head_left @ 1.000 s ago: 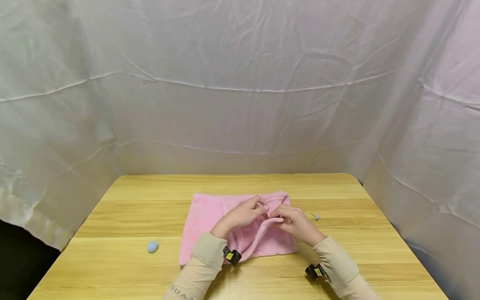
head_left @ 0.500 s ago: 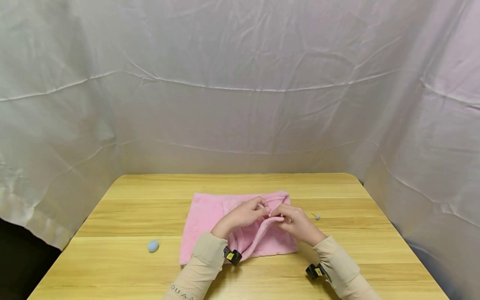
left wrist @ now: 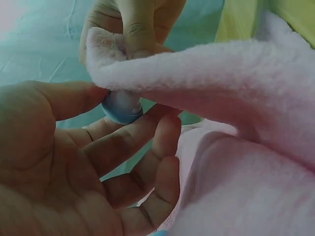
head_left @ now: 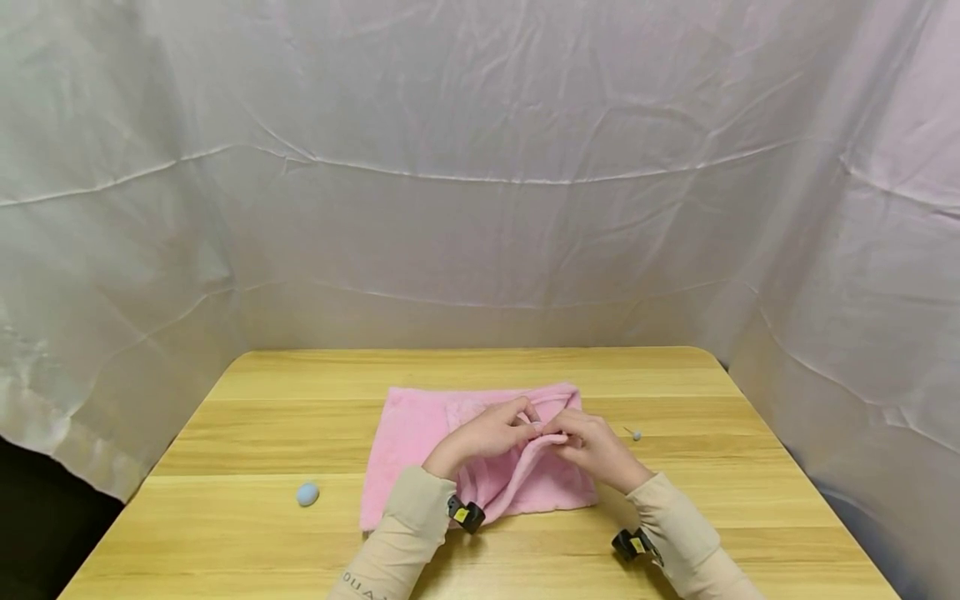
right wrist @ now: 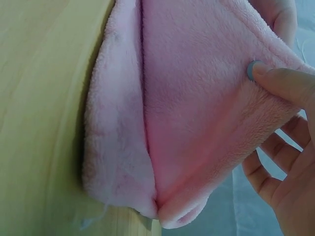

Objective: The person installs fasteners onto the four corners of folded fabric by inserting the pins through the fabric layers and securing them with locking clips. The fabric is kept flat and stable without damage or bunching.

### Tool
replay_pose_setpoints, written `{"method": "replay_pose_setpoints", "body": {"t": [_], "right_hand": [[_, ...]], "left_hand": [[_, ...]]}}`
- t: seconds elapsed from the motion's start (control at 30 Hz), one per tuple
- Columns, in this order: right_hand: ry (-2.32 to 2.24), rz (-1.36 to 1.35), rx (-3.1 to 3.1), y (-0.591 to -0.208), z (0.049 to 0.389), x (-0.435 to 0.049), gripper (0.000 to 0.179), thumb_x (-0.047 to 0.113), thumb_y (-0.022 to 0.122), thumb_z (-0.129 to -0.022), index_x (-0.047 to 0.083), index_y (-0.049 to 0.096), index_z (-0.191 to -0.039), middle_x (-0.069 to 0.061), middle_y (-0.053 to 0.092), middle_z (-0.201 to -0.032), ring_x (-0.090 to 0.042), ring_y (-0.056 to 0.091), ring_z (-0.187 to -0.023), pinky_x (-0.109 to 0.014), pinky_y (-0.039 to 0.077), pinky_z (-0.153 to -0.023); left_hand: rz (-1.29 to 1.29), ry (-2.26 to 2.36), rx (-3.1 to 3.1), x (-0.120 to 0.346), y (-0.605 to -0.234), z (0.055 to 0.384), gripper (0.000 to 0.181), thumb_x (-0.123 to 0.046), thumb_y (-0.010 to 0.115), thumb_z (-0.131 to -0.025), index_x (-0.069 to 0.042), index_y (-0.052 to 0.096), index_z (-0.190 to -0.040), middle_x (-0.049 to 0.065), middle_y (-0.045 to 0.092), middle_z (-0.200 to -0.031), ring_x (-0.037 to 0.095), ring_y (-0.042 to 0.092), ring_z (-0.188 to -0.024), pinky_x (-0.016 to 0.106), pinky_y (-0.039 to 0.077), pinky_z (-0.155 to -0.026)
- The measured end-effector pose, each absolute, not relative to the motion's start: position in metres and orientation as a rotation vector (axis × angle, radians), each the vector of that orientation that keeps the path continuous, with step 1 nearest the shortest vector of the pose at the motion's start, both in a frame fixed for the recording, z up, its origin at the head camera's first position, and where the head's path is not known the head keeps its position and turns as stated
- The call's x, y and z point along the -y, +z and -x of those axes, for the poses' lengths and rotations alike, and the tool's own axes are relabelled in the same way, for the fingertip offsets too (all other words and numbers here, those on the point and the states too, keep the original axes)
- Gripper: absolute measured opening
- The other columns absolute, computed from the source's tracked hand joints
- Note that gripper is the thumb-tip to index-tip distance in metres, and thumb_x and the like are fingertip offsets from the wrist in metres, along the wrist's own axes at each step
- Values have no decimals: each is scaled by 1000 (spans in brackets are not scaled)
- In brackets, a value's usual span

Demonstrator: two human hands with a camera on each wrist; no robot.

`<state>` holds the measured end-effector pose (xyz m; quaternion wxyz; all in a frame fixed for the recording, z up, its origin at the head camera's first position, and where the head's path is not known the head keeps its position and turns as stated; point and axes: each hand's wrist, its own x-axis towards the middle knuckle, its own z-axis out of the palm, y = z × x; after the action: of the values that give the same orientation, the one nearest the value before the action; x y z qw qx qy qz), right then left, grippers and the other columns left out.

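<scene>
A plush pink cloth (head_left: 408, 437) lies on the table in folded layers, its near layer lifted at the right half. My left hand (head_left: 491, 429) reaches over the cloth and pinches a small blue rounded cap (left wrist: 120, 109) between thumb and fingers, right under the lifted cloth edge. The cap's pale inner face shows. My right hand (head_left: 596, 446) grips that same edge, with fingers behind it. At its thumb tip, a small blue round head (right wrist: 252, 71) shows against the plush. Whatever lies between the cloth layers is hidden.
On the wooden table (head_left: 247, 433), a blue egg-shaped piece (head_left: 307, 494) lies left of the cloth. To the right lies a small pin with a pale blue head (head_left: 636, 435). Grey fabric curtains (head_left: 480, 242) hang around the table.
Both hands stay nearly in place at the lifted edge. The left fingers have drawn slightly closer to the right fingertips at the cloth. The loose pieces lie as before.
</scene>
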<state>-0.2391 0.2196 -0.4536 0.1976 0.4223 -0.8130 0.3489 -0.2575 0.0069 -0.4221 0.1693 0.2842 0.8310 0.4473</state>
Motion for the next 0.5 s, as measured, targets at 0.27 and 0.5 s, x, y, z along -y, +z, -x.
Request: {"method": "replay_pose_setpoints", "body": {"t": [0.27, 0.5], "right_hand": [[984, -1166, 2278, -454, 240, -220, 25, 3, 77, -77, 13, 71, -99, 0, 73, -92, -5, 60, -79, -21, 52, -67], [986, -1163, 2278, -454, 240, -219, 27, 0, 78, -76, 12, 71, -99, 0, 73, -93, -4, 60, -79, -20, 52, -66]], "left_hand": [[-789, 1233, -2380, -6, -420, 256, 16, -29, 50, -101, -14, 57, -103, 8, 71, -102, 15, 68, -85, 35, 52, -86], [-769, 1174, -2425, -2, -415, 253, 25, -35, 47, -102, -17, 61, -113, 7, 70, -111, 23, 69, -94, 41, 49, -96]]}}
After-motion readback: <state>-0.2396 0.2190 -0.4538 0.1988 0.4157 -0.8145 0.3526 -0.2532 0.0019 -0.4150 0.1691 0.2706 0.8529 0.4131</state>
